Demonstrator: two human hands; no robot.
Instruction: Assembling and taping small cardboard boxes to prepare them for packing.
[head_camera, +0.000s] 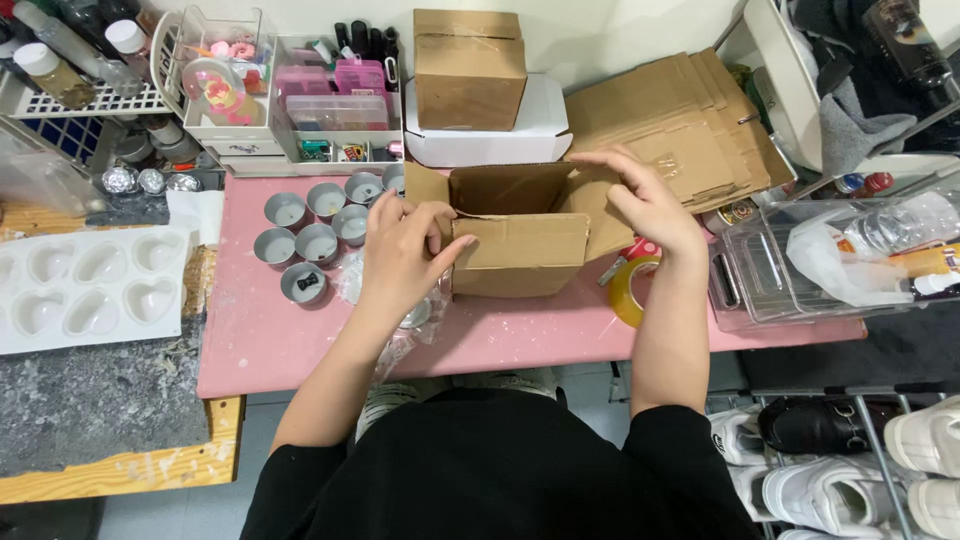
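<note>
A small open cardboard box (520, 262) stands on the pink table (290, 340). My left hand (405, 255) grips the box's near left corner, thumb on the front flap. My right hand (650, 200) holds the box's right flap, fingers curled over its top edge. The flaps are up and the inside looks dark. A roll of yellowish packing tape (628, 290) with a red dispenser lies just right of the box, under my right wrist.
Several small metal tealight cups (315, 225) sit left of the box. A white heart mould tray (85, 290) lies far left. Behind stand a closed cardboard box (468, 68) on a white box, flat cardboard sheets (680, 120) and clear organisers (335, 100). A clear bin (800, 270) sits right.
</note>
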